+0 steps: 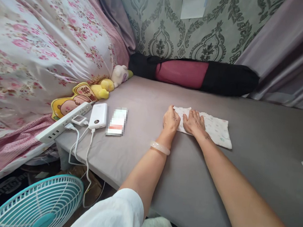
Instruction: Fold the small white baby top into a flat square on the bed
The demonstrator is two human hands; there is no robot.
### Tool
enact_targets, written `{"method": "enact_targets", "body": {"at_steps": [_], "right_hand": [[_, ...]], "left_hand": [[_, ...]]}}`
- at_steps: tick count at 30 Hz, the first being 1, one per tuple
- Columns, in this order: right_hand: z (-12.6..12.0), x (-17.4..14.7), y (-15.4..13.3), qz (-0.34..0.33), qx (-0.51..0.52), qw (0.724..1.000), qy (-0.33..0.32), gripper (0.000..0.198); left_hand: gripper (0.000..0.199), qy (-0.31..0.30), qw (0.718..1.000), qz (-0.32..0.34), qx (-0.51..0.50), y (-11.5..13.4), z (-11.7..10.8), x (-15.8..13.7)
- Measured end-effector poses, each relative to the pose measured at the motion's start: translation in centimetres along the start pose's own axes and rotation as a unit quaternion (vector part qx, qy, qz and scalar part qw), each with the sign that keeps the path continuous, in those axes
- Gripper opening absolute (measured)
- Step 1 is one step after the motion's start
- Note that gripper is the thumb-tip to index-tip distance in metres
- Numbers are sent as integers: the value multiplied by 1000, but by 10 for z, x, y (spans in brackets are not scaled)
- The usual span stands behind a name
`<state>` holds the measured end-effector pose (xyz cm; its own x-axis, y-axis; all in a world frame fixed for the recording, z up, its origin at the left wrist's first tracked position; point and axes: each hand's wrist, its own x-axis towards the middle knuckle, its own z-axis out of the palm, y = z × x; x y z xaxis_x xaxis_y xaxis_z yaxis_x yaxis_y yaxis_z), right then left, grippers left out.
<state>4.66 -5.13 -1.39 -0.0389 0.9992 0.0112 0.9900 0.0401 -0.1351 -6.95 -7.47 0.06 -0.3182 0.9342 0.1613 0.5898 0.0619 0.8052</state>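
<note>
A folded white cloth (217, 130) with a small pale print lies flat on the grey sheet (142, 95). At the cloth's left end, my left hand (171, 119) has its fingers curled closed on the edge; a pale bangle (160, 147) circles that wrist. Just to the right, my right hand (194, 122) rests palm down on the cloth with its fingers stretched out. The cloth's right part extends beyond my right hand.
Left of my hands are a phone (117, 121), a white power bank (98, 115) with cables and a power strip (64, 122). Plush toys (103, 88) line the curtain. A long black and red bag (181, 73) lies along the wall. A turquoise fan (42, 203) stands below the edge.
</note>
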Motion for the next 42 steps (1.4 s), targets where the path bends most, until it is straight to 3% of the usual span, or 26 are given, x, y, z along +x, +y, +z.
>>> {"method": "enact_targets", "body": {"at_steps": [10, 21, 25, 30, 38, 42], "right_hand": [[-2, -1, -29, -43, 14, 999, -3, 59], [0, -4, -33, -42, 30, 999, 8, 58], [-9, -7, -48, -90, 20, 996, 17, 55], [-16, -15, -62, -161, 13, 987, -23, 53], [-9, -8, -58, -159, 84, 984, -18, 51], [-5, -1, -40, -122, 153, 980, 37, 50]], "left_hand": [[45, 18, 998, -12, -67, -9, 2, 6], [49, 58, 995, -55, -56, -7, -6, 11], [47, 111, 987, -59, -97, -6, -9, 12], [52, 137, 982, -57, -118, -7, -10, 15], [43, 164, 970, -25, -176, -13, -2, 18], [38, 167, 966, 15, -199, -15, 3, 18]]}}
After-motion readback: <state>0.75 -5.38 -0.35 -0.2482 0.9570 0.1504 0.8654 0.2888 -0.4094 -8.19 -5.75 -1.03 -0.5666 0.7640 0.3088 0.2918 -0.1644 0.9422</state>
